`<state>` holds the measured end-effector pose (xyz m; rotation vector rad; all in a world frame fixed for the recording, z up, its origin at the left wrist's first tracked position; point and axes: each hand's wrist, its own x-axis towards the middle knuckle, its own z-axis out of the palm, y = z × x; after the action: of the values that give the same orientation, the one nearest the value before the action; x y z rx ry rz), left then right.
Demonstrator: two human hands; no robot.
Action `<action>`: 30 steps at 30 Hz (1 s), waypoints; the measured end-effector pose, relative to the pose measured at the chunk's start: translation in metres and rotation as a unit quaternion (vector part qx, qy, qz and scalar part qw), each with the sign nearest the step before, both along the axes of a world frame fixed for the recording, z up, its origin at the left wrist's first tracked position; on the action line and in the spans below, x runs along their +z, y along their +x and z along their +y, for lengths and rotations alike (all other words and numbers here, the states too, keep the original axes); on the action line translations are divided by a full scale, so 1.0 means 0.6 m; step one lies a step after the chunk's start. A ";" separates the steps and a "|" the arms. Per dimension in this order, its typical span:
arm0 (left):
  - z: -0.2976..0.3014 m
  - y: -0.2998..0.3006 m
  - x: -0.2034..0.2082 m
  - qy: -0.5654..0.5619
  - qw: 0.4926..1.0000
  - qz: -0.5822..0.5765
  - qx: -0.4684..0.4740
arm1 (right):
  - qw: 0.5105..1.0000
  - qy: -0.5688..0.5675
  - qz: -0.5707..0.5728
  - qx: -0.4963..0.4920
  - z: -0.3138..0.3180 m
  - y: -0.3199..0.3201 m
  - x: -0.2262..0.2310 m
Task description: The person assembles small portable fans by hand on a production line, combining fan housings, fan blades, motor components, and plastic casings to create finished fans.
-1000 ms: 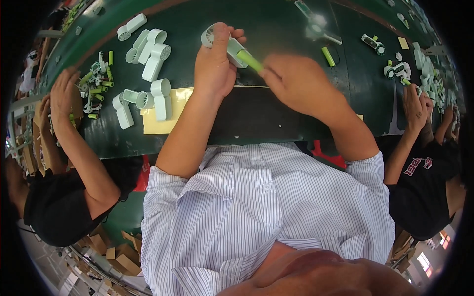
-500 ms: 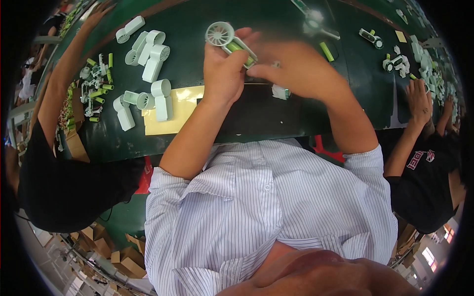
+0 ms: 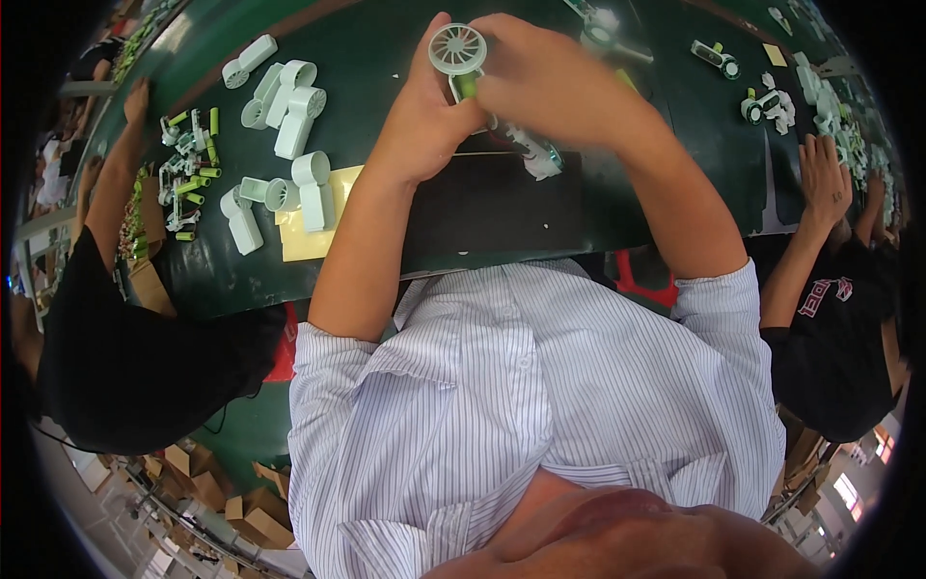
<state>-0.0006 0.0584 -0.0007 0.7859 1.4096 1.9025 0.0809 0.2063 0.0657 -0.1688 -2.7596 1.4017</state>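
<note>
Both of my hands are together over the table at the top middle. My left hand (image 3: 420, 130) is wrapped round a pale green handheld fan casing (image 3: 457, 46), its round slotted grille pointing up and away from me. Inside its open handle a bright green battery cell (image 3: 468, 85) partly shows. My right hand (image 3: 550, 82) closes over the handle from the right, fingers curled against it and hiding most of it. Just below the hands, a small fan part with a clear and white end (image 3: 540, 159) lies over the black mat (image 3: 502, 207).
Several pale green casings (image 3: 301, 121) lie to the left, some over a yellow sheet (image 3: 304, 241). Further left is a pile of green cells and white parts (image 3: 193, 174). Fan assemblies (image 3: 719, 60) lie at right. Co-workers' arms (image 3: 825, 183) reach in on both sides.
My hands have moved slightly up with the fan casing, its grille now further right and higher. My right hand, blurred and apart before, has closed over the handle. The co-worker's arm at left has drawn back.
</note>
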 end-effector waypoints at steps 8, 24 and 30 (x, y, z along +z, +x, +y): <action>0.029 0.010 0.002 -0.040 0.994 0.011 0.103 | 0.947 0.059 0.315 -0.007 0.007 -0.009 -0.004; -0.002 0.051 0.037 -0.015 0.991 -0.019 0.128 | 0.990 -0.133 0.023 -0.028 0.007 -0.016 0.052; -0.068 0.005 0.057 -0.001 0.988 -0.060 0.142 | 0.974 -0.221 0.043 -0.010 -0.003 0.026 0.084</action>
<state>0.0022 0.0179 0.0337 0.4804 1.5111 2.1225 0.0964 0.2045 0.1163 -0.1421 -2.3312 1.9447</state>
